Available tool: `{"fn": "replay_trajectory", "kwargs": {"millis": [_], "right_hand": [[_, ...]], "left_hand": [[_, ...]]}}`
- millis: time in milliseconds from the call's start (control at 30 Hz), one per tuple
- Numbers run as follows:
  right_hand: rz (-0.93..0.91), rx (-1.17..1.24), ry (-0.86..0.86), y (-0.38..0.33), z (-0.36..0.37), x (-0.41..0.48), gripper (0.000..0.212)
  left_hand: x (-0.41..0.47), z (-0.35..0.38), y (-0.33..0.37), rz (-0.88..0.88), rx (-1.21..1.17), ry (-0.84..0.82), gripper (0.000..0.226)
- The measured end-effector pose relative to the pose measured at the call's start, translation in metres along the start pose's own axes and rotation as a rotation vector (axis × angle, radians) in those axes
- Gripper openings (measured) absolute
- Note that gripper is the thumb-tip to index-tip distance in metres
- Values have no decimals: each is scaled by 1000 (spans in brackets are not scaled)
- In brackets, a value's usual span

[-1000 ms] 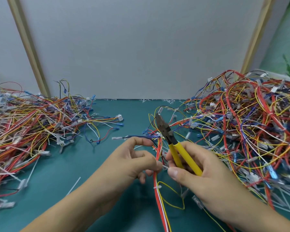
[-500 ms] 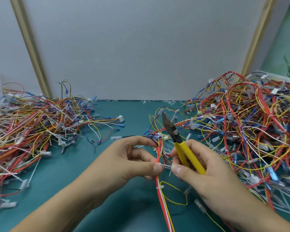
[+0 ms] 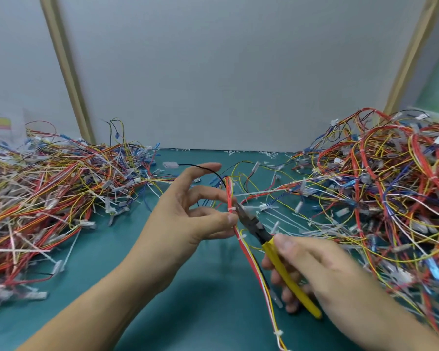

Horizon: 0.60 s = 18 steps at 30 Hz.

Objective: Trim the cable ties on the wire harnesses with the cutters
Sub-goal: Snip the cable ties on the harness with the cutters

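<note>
My left hand (image 3: 188, 216) pinches a red, yellow and white wire harness (image 3: 254, 264) between thumb and fingers, with the index finger stretched out above. My right hand (image 3: 322, 272) grips the yellow-handled cutters (image 3: 276, 254). The dark jaws point up and left and meet the harness at a white cable tie (image 3: 232, 209), right beside my left thumb. Another white tie (image 3: 278, 333) sits lower on the same harness near the bottom edge.
A big tangle of harnesses (image 3: 380, 198) fills the right side of the green mat (image 3: 117, 249). Another pile (image 3: 48, 193) covers the left. Cut tie ends lie scattered along the grey back wall (image 3: 251, 153).
The cutters swung down from pointing upward to lie low, jaws now at the tie by my left thumb. My right hand dropped toward me. My left hand lifted the harness and its index finger opened out.
</note>
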State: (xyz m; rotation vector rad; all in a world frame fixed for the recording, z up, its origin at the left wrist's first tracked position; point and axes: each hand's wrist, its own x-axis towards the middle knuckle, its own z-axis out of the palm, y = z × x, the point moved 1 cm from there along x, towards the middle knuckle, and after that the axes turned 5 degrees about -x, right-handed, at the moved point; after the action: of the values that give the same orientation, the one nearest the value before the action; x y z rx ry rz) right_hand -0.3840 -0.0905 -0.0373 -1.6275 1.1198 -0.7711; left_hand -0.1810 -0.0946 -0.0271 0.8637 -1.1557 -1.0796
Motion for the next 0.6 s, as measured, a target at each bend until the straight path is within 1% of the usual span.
{"fn": "replay_trajectory", "kwargs": {"millis": [100,200,300,367,600], "right_hand": [[29,8,6,0,-2,1,58],[42,6,-6,-1,-3,1,53],[45,-17,-23,-2,-2,0,59],[44,-37,-30,-2,-2,0,54],[41,-53,-31,-2,-2,-1,54]], "left_hand": [[-1,1,0,5,3,-17,65],[-1,1,0,20,5,-11,65],[0,0,0,32,2,4,64],[0,-1,0,41,8,15,63],[-1,1,0,45,0,6,60]]}}
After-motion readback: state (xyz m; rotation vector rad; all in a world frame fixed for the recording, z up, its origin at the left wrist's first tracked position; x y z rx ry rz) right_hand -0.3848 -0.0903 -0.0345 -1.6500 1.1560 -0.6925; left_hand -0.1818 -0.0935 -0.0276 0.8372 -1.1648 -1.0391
